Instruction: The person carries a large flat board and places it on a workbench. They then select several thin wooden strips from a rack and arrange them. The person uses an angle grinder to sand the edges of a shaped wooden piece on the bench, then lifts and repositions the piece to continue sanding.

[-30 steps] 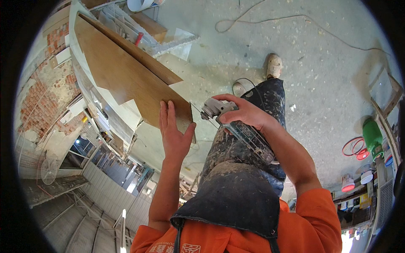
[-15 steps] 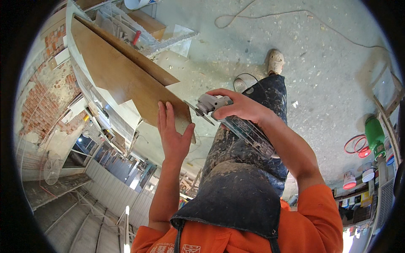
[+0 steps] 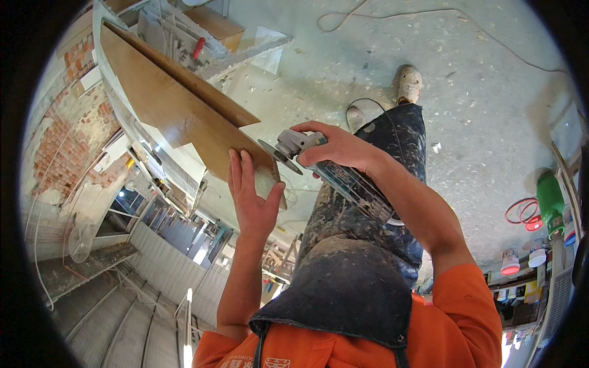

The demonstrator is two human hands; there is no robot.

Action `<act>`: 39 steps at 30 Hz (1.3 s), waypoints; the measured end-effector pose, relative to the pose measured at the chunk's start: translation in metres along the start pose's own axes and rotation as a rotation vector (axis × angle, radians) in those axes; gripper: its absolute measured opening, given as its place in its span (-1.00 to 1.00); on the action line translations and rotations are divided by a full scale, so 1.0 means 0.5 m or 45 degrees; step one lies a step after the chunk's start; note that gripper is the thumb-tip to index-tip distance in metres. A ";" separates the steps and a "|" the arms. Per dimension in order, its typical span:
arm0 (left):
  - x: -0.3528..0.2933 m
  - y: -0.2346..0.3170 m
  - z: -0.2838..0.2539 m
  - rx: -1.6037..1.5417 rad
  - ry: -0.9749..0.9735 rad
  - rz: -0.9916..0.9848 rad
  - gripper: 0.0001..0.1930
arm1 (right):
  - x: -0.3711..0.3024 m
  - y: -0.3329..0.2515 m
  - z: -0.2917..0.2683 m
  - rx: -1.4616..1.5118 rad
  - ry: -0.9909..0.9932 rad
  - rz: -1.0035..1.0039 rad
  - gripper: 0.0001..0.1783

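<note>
A long brown board [image 3: 184, 119] slants from the upper left toward the middle, and my left hand [image 3: 253, 202] lies on its near end with fingers stretched and thumb spread. My right hand [image 3: 337, 147] grips an angle grinder [image 3: 356, 187] around its body, just behind the grey head. The grinder's thin disc [image 3: 279, 157] is tilted beside the board's right-hand end; I cannot tell whether it touches. Pale scuffing shows on the board near my left fingers. A dark cord loops up from the grinder's side over my trouser leg.
Behind lies a second brown strip [image 3: 202, 86]. A red-handled tool [image 3: 198, 48] rests among scraps at the upper left. A cable [image 3: 417, 13] runs across the floor. At right stand a green cylinder [image 3: 550, 199], a red hose coil [image 3: 520, 211] and buckets [image 3: 510, 260].
My right hand has brought the grinder slightly left and up, so its disc sits closer to the board's end and shows more of its face. My left hand keeps its place on the board.
</note>
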State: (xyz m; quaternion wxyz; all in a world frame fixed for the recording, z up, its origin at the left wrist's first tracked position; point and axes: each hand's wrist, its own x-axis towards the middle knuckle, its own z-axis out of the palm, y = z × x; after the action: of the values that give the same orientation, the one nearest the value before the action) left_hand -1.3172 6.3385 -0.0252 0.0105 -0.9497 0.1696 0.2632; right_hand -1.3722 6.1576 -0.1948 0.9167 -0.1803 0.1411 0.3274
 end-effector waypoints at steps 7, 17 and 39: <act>0.000 -0.004 -0.001 0.002 -0.001 0.041 0.00 | 0.032 -0.009 0.001 -0.062 0.049 -0.011 -0.16; -0.005 -0.014 -0.007 0.029 0.015 0.035 0.03 | -0.012 -0.025 0.003 -0.003 -0.008 0.059 -0.17; -0.010 -0.016 -0.015 0.014 -0.005 0.008 0.01 | -0.043 -0.013 0.016 -0.106 -0.013 0.009 -0.17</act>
State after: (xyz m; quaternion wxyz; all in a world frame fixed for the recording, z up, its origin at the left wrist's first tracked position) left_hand -1.3149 6.3467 -0.0165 0.0153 -0.9485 0.1740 0.2643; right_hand -1.3832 6.1445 -0.1780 0.9080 -0.2160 0.1232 0.3371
